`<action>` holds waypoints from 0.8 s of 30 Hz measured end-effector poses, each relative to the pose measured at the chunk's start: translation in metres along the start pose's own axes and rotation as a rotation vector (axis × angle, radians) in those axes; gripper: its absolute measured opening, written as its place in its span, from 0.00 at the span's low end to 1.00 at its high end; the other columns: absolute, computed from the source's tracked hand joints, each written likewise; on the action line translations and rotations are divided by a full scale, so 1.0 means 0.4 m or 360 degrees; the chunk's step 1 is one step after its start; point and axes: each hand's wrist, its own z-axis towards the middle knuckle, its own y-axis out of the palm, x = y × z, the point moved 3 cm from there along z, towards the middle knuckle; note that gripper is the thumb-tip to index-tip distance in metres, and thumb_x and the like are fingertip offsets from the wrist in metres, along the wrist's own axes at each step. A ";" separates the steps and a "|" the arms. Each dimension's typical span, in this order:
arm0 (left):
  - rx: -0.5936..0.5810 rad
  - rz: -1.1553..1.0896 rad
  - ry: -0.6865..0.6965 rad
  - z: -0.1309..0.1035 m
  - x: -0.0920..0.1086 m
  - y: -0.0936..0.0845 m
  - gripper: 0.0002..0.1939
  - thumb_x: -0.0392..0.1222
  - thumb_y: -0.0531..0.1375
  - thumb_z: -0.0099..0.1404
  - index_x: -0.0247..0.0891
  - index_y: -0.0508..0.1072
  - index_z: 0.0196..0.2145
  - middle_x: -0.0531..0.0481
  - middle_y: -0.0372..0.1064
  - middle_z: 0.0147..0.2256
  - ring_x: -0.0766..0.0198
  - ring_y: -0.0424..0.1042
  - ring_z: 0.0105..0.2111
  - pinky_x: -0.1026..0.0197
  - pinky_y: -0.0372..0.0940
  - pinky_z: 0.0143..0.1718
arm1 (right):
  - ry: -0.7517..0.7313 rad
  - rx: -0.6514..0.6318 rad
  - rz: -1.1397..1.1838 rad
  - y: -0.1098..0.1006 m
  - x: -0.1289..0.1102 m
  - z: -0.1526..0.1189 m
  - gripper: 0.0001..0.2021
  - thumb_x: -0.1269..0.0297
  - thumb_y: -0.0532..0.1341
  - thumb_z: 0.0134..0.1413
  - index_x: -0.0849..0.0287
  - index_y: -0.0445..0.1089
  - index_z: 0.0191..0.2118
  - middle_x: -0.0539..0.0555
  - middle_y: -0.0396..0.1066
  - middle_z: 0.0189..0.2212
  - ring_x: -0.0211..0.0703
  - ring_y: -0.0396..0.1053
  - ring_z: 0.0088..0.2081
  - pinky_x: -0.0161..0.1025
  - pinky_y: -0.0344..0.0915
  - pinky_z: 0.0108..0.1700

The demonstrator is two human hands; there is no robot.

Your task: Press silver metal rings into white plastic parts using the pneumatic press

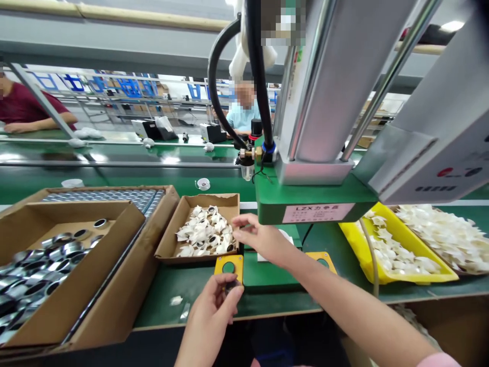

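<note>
Component [231, 286], small and dark, sits pinched between thumb and fingers of a worker's left hand [214, 306].
A yellow button housing [238, 267] stands just beyond; the right hand [263, 238] is at the edge of a carton [229, 203] of white pieces [198, 229], fingers close together, though whether they grip anything cannot be told. Metal rings [72, 249] lie in a cardboard box [107, 262] at left.

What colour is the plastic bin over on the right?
The plastic bin is bright yellow; it shows in the head view.
</note>
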 end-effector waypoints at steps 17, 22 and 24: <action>0.0027 0.0513 0.0583 0.161 0.298 0.176 0.14 0.51 0.58 0.59 0.38 0.70 0.25 0.53 0.69 0.21 0.63 0.68 0.24 0.63 0.60 0.26 | 0.0554 0.0529 0.0050 -0.386 0.207 -0.470 0.17 0.52 0.59 0.55 0.58 0.69 0.45 0.55 0.74 0.40 0.46 0.72 0.43 0.42 0.67 0.47; 0.0053 0.0789 0.0585 0.178 0.296 0.157 0.16 0.56 0.58 0.56 0.40 0.73 0.29 0.54 0.71 0.23 0.60 0.69 0.25 0.62 0.60 0.28 | 0.0553 0.0833 -0.0525 -0.498 0.256 -0.516 0.17 0.52 0.56 0.56 0.56 0.70 0.46 0.53 0.75 0.39 0.42 0.73 0.40 0.37 0.69 0.43; 0.0009 0.0827 0.0562 0.189 0.291 0.161 0.18 0.59 0.57 0.56 0.42 0.73 0.33 0.54 0.72 0.24 0.59 0.70 0.26 0.61 0.60 0.29 | 0.0628 0.1030 -0.0834 -0.570 0.277 -0.523 0.16 0.54 0.55 0.57 0.56 0.71 0.46 0.53 0.74 0.41 0.44 0.72 0.41 0.38 0.68 0.43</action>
